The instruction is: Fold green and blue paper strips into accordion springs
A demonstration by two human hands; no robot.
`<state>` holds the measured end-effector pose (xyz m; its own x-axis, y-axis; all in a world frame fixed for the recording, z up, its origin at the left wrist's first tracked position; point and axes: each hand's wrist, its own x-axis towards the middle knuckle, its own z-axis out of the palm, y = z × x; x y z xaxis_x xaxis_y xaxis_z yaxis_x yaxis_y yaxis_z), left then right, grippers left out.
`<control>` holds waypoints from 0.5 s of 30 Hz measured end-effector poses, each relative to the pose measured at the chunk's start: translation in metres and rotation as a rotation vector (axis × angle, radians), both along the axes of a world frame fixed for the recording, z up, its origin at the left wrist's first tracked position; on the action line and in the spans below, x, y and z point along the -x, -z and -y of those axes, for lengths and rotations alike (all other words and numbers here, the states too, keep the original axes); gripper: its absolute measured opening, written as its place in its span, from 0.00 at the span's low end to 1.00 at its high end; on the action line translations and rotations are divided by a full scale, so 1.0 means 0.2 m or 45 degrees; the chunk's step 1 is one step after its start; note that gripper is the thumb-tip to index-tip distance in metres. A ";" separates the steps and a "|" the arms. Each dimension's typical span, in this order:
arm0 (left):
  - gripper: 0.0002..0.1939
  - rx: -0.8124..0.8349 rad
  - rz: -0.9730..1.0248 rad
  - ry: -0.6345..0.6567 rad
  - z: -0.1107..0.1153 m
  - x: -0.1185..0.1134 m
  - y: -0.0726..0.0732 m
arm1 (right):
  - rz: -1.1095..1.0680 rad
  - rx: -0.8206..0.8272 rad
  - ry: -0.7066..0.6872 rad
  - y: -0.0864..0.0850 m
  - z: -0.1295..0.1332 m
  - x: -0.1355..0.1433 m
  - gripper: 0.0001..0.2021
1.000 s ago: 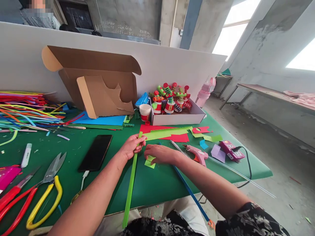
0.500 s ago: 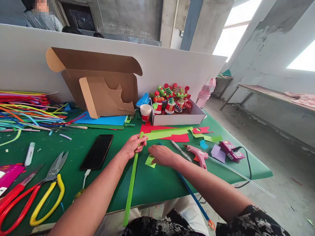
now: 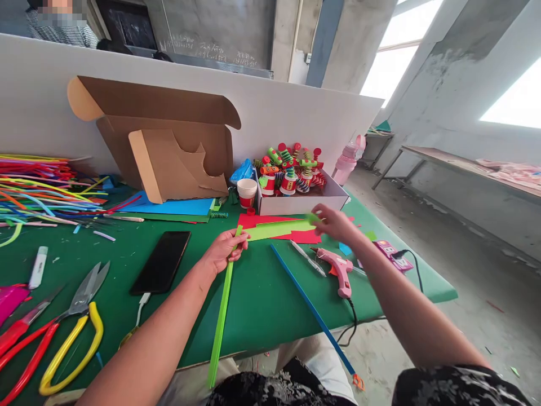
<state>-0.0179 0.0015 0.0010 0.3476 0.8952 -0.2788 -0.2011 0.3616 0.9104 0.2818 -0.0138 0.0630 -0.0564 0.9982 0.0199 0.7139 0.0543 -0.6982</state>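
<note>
My left hand (image 3: 230,248) is closed around long light-green paper strips (image 3: 222,316) that hang down toward the table's near edge. Over the red paper sheets (image 3: 306,237) and a lighter green paper piece (image 3: 270,229), my right hand (image 3: 333,221) pinches a small green paper piece (image 3: 313,218), blurred by motion. Below the right hand lie a white pen (image 3: 308,257) and a pink glue gun (image 3: 339,269). A long blue strip (image 3: 304,299) lies between the hands, running off the table's near edge with an orange end.
Scissors (image 3: 84,299) and a phone (image 3: 161,262) lie to the left. At the back stand a brown cardboard box (image 3: 169,107), paper cups (image 3: 247,189), a white box (image 3: 302,204) of red-and-green paper figures and a pink bottle (image 3: 349,163). Colourful craft sticks (image 3: 38,186) are piled far left.
My right hand has moved up and to the right from the middle of the table, carrying the small green paper piece. My left hand still grips the strips in nearly the same place.
</note>
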 end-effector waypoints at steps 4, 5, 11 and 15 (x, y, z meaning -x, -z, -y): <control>0.12 0.004 -0.008 0.024 0.00 -0.01 0.01 | -0.017 0.125 0.513 0.05 -0.09 -0.40 0.19; 0.12 0.002 -0.011 0.024 0.00 -0.02 0.02 | 0.051 0.153 0.583 0.07 -0.10 -0.48 0.22; 0.12 -0.011 -0.005 0.008 0.00 0.00 0.02 | 0.710 -0.013 0.387 0.07 -0.06 -0.74 0.18; 0.13 -0.006 -0.013 0.023 0.00 -0.01 0.01 | 0.814 0.419 -0.049 0.05 0.00 -0.75 0.07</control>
<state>-0.0156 0.0016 -0.0019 0.3609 0.8902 -0.2781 -0.1852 0.3607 0.9141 0.4311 -0.0128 0.0526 0.0079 0.9439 -0.3302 0.9902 -0.0534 -0.1289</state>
